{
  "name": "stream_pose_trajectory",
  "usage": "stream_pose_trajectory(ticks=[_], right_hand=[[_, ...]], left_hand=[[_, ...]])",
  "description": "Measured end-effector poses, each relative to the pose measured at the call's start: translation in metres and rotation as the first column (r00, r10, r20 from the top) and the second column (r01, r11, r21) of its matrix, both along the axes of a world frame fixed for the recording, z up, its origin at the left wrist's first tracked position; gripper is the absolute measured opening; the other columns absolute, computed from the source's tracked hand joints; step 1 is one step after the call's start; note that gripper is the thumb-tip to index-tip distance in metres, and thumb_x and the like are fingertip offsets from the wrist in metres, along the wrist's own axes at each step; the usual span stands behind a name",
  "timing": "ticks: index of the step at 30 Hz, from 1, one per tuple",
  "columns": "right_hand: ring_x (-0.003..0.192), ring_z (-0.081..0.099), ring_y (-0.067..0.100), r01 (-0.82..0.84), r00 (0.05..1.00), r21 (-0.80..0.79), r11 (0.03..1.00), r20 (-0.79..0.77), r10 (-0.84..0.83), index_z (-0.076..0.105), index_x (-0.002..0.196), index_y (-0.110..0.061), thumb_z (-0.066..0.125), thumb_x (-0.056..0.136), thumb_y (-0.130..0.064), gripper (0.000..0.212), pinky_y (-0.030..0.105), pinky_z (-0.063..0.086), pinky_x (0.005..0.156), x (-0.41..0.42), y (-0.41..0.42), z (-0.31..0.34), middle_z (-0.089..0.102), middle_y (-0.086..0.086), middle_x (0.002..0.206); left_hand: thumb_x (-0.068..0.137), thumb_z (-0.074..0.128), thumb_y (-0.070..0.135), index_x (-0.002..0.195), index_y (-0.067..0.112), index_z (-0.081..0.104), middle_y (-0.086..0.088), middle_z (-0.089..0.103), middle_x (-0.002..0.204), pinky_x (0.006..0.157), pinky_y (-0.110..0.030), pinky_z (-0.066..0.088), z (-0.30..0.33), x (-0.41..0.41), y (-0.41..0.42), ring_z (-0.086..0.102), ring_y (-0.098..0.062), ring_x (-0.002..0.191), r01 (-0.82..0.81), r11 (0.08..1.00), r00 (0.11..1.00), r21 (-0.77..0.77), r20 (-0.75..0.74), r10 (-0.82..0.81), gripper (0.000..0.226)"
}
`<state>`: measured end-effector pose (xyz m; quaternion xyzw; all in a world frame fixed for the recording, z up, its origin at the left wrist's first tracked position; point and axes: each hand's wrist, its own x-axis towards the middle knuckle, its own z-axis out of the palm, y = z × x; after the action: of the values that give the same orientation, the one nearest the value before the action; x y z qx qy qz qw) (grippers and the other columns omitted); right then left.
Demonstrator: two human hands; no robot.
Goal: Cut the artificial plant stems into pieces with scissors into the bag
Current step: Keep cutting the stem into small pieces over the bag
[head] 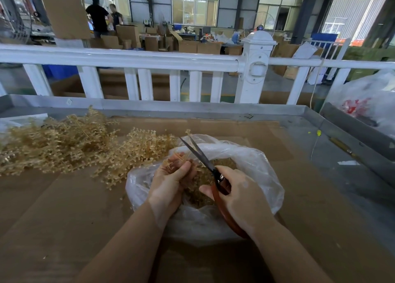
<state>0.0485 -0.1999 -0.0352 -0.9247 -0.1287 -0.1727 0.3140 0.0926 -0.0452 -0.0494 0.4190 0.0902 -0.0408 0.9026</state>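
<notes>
We hold a sprig of the artificial plant pinched in our left hand, right over the mouth of the bag. Our right hand is closed around the red handles of the scissors, nearer the bag's right side. The blades stand slightly parted, their long axis slanting up and away to the left, just right of the sprig. Inside the bag lies a heap of cut pieces. Left of the bag, the uncut stems wait on the table.
</notes>
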Motion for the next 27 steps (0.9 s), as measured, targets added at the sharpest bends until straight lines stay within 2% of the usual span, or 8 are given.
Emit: stream_pose_trajectory(ticks=[3, 8, 12, 15, 21, 27], right_hand=[[0.093, 0.054, 0.006, -0.017, 1.000, -0.023, 1.000, -0.011, 0.016, 0.058, 0.121, -0.028, 0.055, 0.080, -0.063, 0.054, 0.024, 0.046, 0.085, -0.0016, -0.0018, 0.0005, 0.061, -0.011, 0.101], [0.088, 0.050, 0.004, -0.028, 0.999, -0.097, 0.995, -0.038, 0.024, 0.058, 0.118, -0.030, 0.056, 0.080, -0.062, 0.050, 0.015, 0.037, 0.076, -0.0016, -0.0047, 0.0006, 0.053, -0.016, 0.093], [0.091, 0.054, 0.009, -0.014, 0.999, -0.132, 0.991, -0.049, 0.007, 0.057, 0.115, -0.029, 0.054, 0.081, -0.062, 0.048, 0.020, 0.042, 0.079, -0.0013, -0.0058, -0.0009, 0.059, -0.009, 0.097], [0.091, 0.053, 0.010, -0.012, 0.999, -0.171, 0.985, -0.048, 0.004, 0.056, 0.114, -0.029, 0.050, 0.081, -0.065, 0.050, 0.023, 0.043, 0.079, -0.0022, -0.0059, -0.0022, 0.055, -0.009, 0.093], [0.093, 0.050, 0.011, -0.003, 1.000, -0.243, 0.970, -0.028, -0.004, 0.053, 0.110, -0.030, 0.042, 0.078, -0.070, 0.052, 0.021, 0.040, 0.078, -0.0017, -0.0039, -0.0055, 0.052, -0.009, 0.091], [0.093, 0.050, 0.012, -0.014, 1.000, -0.270, 0.963, -0.016, 0.010, 0.050, 0.109, -0.028, 0.039, 0.081, -0.070, 0.051, 0.022, 0.040, 0.080, 0.0009, -0.0020, -0.0083, 0.054, -0.006, 0.096]], left_hand=[[0.085, 0.056, -0.009, 0.096, 0.005, 0.061, -0.007, 0.070, 0.079, 0.071, -0.025, 0.059, -0.0006, 0.0005, -0.0001, 0.069, -0.016, 0.072, -0.005, 1.000, 1.000, -0.027, 0.028, 0.006, 0.018], [0.084, 0.058, -0.007, 0.083, 0.006, 0.060, -0.002, 0.068, 0.068, 0.058, -0.017, 0.056, -0.0005, 0.0015, -0.0019, 0.068, -0.010, 0.062, -0.084, 0.994, 0.993, -0.063, 0.073, 0.089, 0.013], [0.080, 0.059, -0.004, 0.084, 0.008, 0.057, -0.001, 0.069, 0.066, 0.055, -0.016, 0.055, -0.0003, 0.0020, -0.0007, 0.067, -0.009, 0.058, -0.083, 0.991, 0.993, -0.106, 0.074, 0.091, 0.013], [0.081, 0.058, -0.004, 0.082, 0.010, 0.057, -0.002, 0.069, 0.065, 0.052, -0.015, 0.054, 0.0003, 0.0021, 0.0000, 0.066, -0.009, 0.055, -0.092, 0.986, 0.993, -0.140, 0.066, 0.102, 0.014], [0.084, 0.055, -0.005, 0.080, 0.011, 0.057, -0.002, 0.069, 0.064, 0.051, -0.015, 0.053, 0.0009, 0.0023, -0.0003, 0.066, -0.008, 0.054, -0.108, 0.980, 0.991, -0.166, 0.062, 0.120, 0.016], [0.089, 0.049, -0.008, 0.083, 0.011, 0.056, 0.000, 0.070, 0.063, 0.053, -0.016, 0.054, -0.0002, 0.0036, -0.0013, 0.068, -0.008, 0.058, -0.101, 0.988, 0.992, -0.115, 0.068, 0.109, 0.021]])
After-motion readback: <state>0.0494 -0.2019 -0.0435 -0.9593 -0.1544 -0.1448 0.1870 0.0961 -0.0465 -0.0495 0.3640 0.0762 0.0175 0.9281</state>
